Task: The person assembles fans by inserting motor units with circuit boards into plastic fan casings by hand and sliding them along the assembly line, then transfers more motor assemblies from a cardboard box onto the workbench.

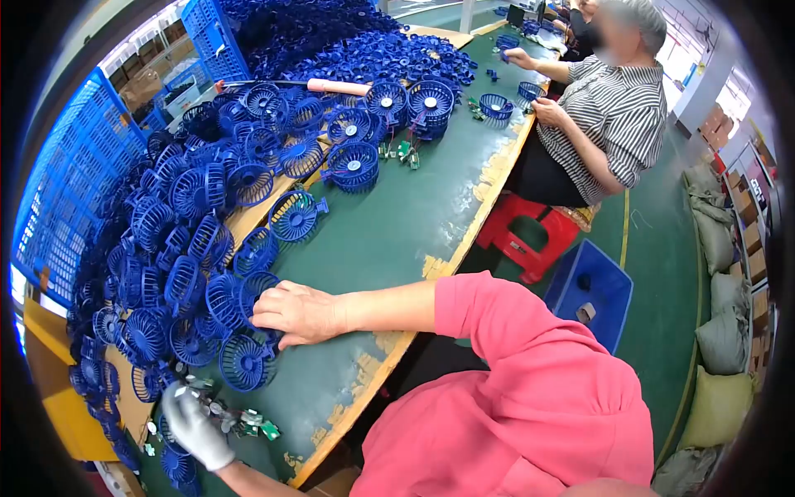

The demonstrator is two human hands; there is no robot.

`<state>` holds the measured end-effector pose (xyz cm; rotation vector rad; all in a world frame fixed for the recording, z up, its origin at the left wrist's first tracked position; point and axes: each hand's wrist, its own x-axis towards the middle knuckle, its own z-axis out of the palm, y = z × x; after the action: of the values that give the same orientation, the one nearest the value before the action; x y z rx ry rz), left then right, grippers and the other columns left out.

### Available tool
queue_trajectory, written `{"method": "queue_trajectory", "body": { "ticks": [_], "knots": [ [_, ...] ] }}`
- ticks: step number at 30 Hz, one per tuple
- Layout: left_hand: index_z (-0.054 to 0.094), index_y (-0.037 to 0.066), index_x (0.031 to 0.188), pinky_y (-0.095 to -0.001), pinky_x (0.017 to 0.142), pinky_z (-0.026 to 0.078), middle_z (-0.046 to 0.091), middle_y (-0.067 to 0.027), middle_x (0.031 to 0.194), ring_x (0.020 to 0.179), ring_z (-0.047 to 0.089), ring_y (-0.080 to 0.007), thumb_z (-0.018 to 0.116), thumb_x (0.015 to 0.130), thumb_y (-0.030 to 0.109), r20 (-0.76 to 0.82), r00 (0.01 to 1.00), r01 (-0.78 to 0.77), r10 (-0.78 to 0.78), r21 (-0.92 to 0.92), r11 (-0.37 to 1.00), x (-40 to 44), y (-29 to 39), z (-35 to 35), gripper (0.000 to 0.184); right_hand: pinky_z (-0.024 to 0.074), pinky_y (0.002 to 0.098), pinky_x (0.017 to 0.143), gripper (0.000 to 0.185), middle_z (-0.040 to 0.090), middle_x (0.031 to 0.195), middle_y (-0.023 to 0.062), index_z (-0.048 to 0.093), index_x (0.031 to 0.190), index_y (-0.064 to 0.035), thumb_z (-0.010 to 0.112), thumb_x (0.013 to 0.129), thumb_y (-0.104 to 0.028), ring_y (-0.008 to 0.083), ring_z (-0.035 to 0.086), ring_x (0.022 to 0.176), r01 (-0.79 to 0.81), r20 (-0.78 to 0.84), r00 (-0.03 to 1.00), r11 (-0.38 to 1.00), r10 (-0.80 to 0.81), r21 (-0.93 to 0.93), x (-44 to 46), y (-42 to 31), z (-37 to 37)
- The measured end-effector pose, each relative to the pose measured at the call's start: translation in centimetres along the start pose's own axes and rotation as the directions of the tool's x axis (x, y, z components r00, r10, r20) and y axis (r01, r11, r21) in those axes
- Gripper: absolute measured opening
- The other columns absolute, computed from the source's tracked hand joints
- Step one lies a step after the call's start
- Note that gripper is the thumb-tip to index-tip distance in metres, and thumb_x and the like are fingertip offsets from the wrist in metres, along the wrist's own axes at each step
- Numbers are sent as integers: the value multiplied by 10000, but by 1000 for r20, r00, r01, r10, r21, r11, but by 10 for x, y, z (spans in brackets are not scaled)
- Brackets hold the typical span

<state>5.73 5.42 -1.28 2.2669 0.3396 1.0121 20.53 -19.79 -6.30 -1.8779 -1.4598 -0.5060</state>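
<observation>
The right hand (300, 315), bare below a pink sleeve, is laid palm down with its fingers bent at the near edge of a heap of blue fan housings (198, 191); the fingertips are lost among the rims, so I can't tell whether they have closed on one. Just beside its thumb side a round housing (243, 363) shows its spokes. The left hand (195, 427), in a white glove, is blurred over a cluster of small green circuit boards (251, 422) at the lower end of the green table (389, 240), and its grip I can't make out either. The heap runs all along the far side of the table (quite a tangle, rim over rim), with a blue plastic crate (74, 186) behind it. Farther up, three housings with white-centred hubs stand near more boards (406, 153), and a pinkish rod (338, 86) lies at the pile's edge. Beyond that, a co-worker in a striped shirt (617, 116) has one hand at a small blue cage (529, 90). On the green floor are a red stool (534, 236) and a blue bin (592, 290), with stuffed sacks (719, 406) along the right.
</observation>
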Motion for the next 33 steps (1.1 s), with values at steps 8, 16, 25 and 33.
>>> {"method": "queue_trajectory", "body": {
  "ticks": [8, 16, 25, 33],
  "knots": [
    [527, -30, 1176, -229, 690, 390, 532, -39, 926, 749, 460, -112, 445, 992, 267, -333, 943, -109, 28, -226, 968, 33, 39, -37, 359, 399, 375, 750, 233, 482, 858, 46, 545, 782, -106, 689, 667, -249, 227, 488, 882, 29, -51, 998, 987, -37, -161, -1, 7, 21],
    [480, -65, 1141, -380, 910, 442, 603, -176, 1057, 964, 582, -266, 394, 984, 404, -303, 950, -100, 72, -79, 992, -20, 55, -16, 502, 438, 357, 691, 70, 625, 822, 43, 610, 851, -89, 638, 825, -148, 241, 605, 758, -173, -65, 980, 964, 189, 203, -4, -18, -54],
    [499, 35, 1047, -256, 619, 457, 508, -38, 773, 681, 514, -122, 548, 795, -11, 98, 933, 318, -347, -679, 662, -84, 94, -20, 260, 437, 338, 661, 155, 605, 711, 37, 593, 837, -68, 698, 779, -165, 228, 601, 661, -336, 377, 885, 935, 272, 116, -41, -99, -33],
    [498, 14, 1215, -275, 714, 506, 620, -98, 924, 762, 594, -132, 667, 838, 151, 575, 748, 584, -331, -334, 740, -98, 119, 8, 435, 457, 337, 700, 520, 607, 918, 87, 583, 1184, -59, 736, 726, -250, 242, 578, 753, -49, 129, 991, 978, 23, 204, -18, -106, -54]
  ]
}}
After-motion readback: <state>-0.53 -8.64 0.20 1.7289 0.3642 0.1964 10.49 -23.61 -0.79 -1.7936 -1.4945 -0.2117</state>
